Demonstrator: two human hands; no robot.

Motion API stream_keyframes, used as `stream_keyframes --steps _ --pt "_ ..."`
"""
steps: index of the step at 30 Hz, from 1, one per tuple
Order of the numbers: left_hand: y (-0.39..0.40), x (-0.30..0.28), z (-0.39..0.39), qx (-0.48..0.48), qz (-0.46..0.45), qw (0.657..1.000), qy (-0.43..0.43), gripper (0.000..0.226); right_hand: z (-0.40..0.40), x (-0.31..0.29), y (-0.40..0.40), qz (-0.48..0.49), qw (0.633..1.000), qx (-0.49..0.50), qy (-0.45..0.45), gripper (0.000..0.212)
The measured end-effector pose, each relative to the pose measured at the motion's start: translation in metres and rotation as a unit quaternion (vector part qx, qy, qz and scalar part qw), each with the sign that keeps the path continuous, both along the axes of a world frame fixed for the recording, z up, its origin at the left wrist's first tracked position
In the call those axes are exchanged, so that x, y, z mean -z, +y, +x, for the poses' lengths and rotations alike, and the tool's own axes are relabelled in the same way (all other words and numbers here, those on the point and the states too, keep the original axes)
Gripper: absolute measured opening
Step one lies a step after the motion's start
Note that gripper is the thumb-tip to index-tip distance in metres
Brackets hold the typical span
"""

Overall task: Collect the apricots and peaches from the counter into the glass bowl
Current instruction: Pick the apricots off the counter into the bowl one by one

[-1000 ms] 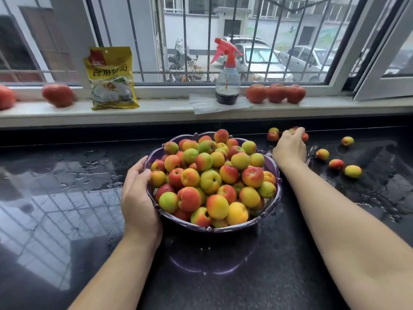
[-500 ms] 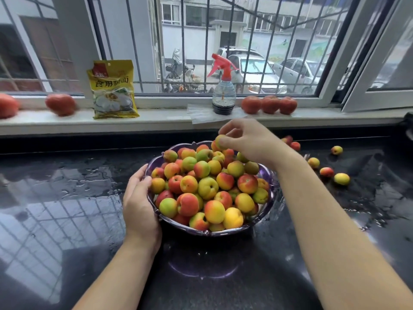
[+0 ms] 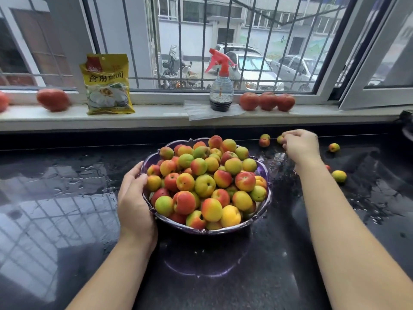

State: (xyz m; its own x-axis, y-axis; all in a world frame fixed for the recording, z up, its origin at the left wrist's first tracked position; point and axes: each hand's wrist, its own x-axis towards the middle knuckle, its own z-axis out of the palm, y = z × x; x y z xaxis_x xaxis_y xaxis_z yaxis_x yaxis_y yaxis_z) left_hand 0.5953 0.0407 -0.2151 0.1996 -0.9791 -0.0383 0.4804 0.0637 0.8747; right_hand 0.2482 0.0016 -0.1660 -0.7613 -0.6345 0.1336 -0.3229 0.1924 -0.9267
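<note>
back out from over the heaped glass bowl point(image 3: 267, 196) since half a second ago, right hand point(image 3: 300, 146) now curling fingertips round a small yellow-green apricot point(image 3: 280, 139) on the wet counter point(image 3: 368, 198) behind the bowl, left hand point(image 3: 134, 198) still cupping the rim, so one more pick begun, several loose fruit left.

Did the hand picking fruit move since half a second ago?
Yes. The right hand left the bowl and went right, back to the loose fruit on the counter.
</note>
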Motion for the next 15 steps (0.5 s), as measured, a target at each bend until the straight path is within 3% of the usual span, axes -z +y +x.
stream_keyframes --steps 3,8,11,15 --pt "0.001 0.000 0.000 0.002 -0.001 1.000 -0.002 0.032 -0.014 0.028 -0.004 0.076 0.993 0.075 0.059 0.030" --pt "0.000 -0.001 -0.001 -0.002 -0.006 1.000 -0.003 0.032 0.010 0.040 -0.037 0.152 0.960 -0.060 0.227 0.042" --pt "0.001 -0.001 -0.001 -0.003 -0.007 1.000 0.001 0.031 0.016 0.048 -0.051 0.192 0.943 -0.069 0.264 0.047" --pt "0.000 0.000 0.000 -0.001 -0.010 1.000 -0.001 0.031 0.015 0.057 -0.055 0.202 0.929 -0.062 0.303 0.038"
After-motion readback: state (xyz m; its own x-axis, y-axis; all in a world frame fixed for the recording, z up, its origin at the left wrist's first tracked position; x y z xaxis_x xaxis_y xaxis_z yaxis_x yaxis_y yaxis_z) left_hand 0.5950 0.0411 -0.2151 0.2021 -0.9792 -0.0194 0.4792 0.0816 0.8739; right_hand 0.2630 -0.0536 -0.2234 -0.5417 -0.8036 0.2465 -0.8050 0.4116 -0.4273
